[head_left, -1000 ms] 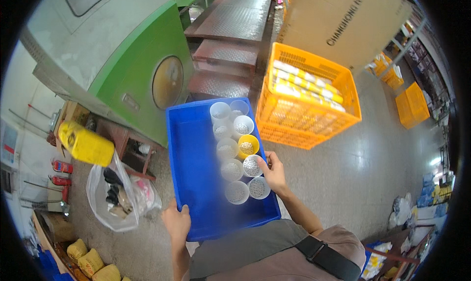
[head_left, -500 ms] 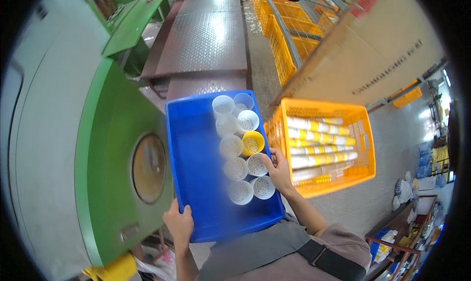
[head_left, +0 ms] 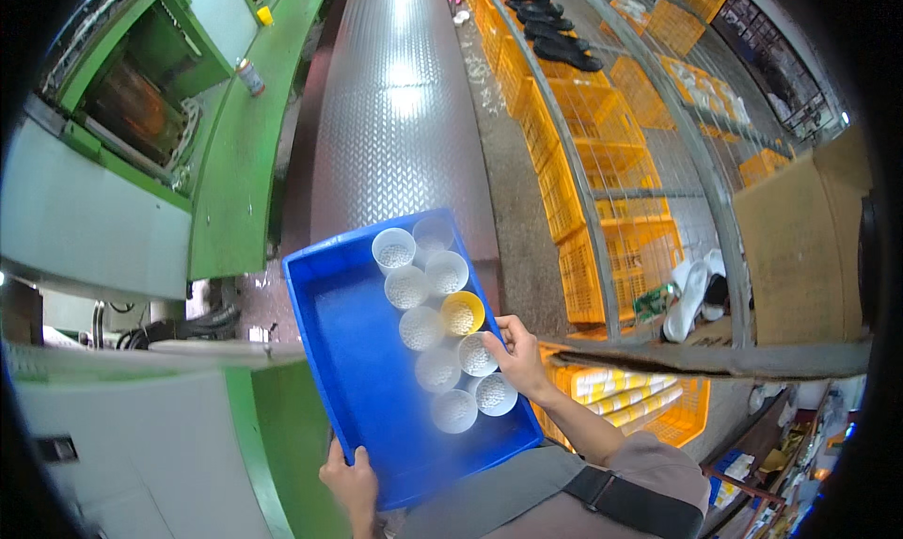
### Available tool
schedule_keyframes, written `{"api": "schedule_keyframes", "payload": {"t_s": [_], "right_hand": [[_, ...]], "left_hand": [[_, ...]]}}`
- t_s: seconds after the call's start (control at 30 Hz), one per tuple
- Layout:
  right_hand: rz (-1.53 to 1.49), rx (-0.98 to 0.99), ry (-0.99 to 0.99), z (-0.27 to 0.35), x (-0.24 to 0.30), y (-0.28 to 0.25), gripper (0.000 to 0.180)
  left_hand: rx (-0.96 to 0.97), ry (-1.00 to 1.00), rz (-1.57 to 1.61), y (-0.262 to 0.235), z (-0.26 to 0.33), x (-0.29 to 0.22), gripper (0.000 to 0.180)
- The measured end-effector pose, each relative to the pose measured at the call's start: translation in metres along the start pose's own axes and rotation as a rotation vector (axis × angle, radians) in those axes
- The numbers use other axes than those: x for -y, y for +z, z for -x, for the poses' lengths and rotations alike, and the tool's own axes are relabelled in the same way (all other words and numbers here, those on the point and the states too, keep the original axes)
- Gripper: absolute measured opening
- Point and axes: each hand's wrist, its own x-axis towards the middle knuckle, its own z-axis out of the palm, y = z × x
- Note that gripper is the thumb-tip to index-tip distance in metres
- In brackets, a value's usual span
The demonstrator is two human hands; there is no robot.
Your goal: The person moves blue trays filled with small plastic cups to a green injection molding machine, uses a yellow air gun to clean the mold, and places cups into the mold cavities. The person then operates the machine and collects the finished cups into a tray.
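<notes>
Both my hands carry a blue plastic tray (head_left: 350,351) in front of my body, tilted slightly to the left. My left hand (head_left: 352,478) grips its near left edge, thumb over the rim. At the right rim, my right hand (head_left: 517,356) is closed round the edge, its thumb beside a white cup (head_left: 477,354). Several translucent white cups (head_left: 405,287) stand in two rows along the tray's right half, with one yellow cup (head_left: 463,313) among them. Small white pellets lie in the cups whose insides show. The tray's left half shows bare blue bottom.
A raised metal tread-plate walkway (head_left: 400,97) runs ahead. Along the left stands a green bench (head_left: 235,163) with a spray can (head_left: 249,76) beside a machine. To the right, a wire rack (head_left: 602,266) borders orange crates (head_left: 616,177). Another orange crate (head_left: 691,412) holds yellow-and-white rolls.
I have moved forward along the walkway with the tray; the orange crate of rolls has slid back behind my right arm. The tray has turned a little, and both hands keep their hold.
</notes>
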Motion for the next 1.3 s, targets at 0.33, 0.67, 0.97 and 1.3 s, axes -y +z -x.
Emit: {"api": "schedule_keyframes", "payload": {"t_s": [0.33,0.67,0.97,1.3], "right_hand": [[-0.033,-0.222,0.040,-0.171,0.211,0.030,0.023],[-0.013,-0.422,0.065,-0.327,0.310,0.012,0.026],[0.475,-0.137,0.063,-0.550,0.460,-0.063,0.058],[0.790,0.154,-0.663,-0.822,0.558,-0.034,0.087]], "left_hand": [[0.166,0.160,-0.088,-0.062,-0.258,-0.163,0.027],[0.315,0.273,-0.137,-0.054,-0.448,-0.325,0.021],[0.283,0.205,-0.013,-0.009,-0.619,-0.488,0.012],[0.237,0.100,0.006,0.079,-0.788,-0.612,0.022]]}}
